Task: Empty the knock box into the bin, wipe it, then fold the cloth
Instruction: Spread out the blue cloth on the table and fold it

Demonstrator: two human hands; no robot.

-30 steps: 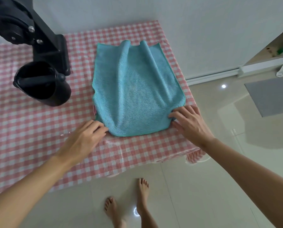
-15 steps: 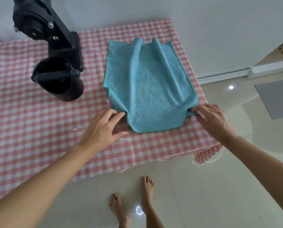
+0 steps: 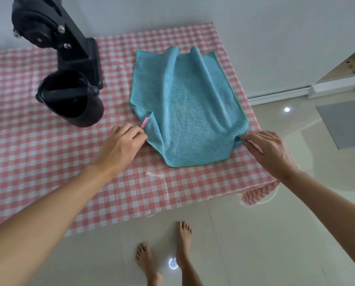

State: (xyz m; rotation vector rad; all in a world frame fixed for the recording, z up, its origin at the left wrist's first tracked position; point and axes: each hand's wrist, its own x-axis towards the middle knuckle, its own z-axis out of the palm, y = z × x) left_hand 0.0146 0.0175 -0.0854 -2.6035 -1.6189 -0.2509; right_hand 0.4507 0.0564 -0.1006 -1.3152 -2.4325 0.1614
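A teal cloth (image 3: 188, 112) lies spread on the tabletop (image 3: 48, 162), which is covered with a red-and-white checked covering. The cloth sits toward the right half of the tabletop, its far edge rumpled into two raised ridges and its near edge curling down in a rounded flap. A small pink tag (image 3: 145, 122) shows at its near left corner, where the fabric is turned up a little.

The left hand (image 3: 124, 144) is at that near left corner, fingers curled together with the tips against the cloth edge just below the tag; it looks like a pinch on the fabric, though the fingertips are hidden behind the knuckles. The right hand (image 3: 269, 150) is at the near right corner, thumb and forefinger closed on a small fold of the cloth, the other fingers loosely bent.

The knock box (image 3: 71, 100), a black round container with a bar across its mouth, stands on the tabletop to the left of the cloth, well apart from it and tilted so its opening faces the camera. Its inside looks dark; nothing can be made out in it. Just behind it, touching or nearly so, stands a black metal stand (image 3: 69, 44) with bolts.

Below the tabletop edge, two bare feet (image 3: 166, 256) stand on a pale tiled floor (image 3: 265, 244).
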